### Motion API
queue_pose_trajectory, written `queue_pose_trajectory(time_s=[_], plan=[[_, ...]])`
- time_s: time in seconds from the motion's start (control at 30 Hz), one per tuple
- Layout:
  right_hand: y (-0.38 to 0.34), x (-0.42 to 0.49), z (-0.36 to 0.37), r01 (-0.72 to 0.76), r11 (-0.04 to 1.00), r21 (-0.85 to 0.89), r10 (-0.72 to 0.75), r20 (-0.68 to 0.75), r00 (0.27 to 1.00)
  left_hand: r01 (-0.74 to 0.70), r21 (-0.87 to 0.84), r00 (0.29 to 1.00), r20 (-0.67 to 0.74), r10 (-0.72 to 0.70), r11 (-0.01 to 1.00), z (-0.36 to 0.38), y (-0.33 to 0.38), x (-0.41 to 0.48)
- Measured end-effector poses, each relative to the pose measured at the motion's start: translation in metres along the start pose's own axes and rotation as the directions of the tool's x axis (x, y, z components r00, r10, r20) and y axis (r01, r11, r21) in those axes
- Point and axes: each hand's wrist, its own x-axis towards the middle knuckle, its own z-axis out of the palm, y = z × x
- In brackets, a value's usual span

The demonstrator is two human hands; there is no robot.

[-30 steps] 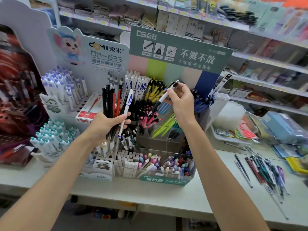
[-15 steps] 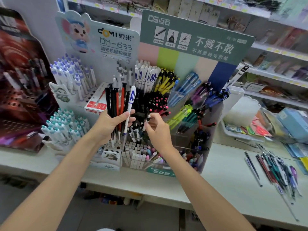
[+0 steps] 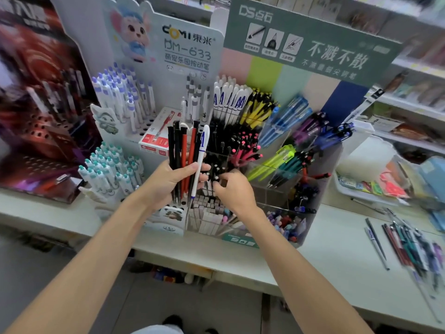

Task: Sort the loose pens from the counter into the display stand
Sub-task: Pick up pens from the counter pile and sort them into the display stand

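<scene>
Loose pens lie on the counter at near right. Your left hand clamps an upright pen bundle. Your right hand curls beside it; whether it pinches anything, you cannot tell. Behind stands the display stand.

The left hand grips an upright bundle of pens before the display stand; the right hand curls its fingers among its black pens; loose pens lie on the table
</scene>
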Motion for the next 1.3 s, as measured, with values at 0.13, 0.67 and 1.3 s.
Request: queue_pose_trajectory(time_s=[0.13, 0.67, 1.3], plan=[[-0.019, -0.007, -0.064, 0.143, 0.872, 0.468, -0.02, -0.259, 0.966, 0.043, 0.081, 0.992, 0.111, -0.052, 0.996, 0.005, 0.003, 0.0], [-0.003, 0.001, -0.145, 0.101, 0.784, 0.613, -0.096, -0.042, 0.995, 0.038, 0.206, 0.882, 0.454, -0.13, 0.978, 0.071, 0.003, 0.02], [0.076, -0.002, -0.198, 0.216, 0.843, 0.492, 0.188, -0.647, 0.739, 0.053, 0.075, 0.968, 0.24, -0.069, 0.996, 0.1, -0.015, 0.045]])
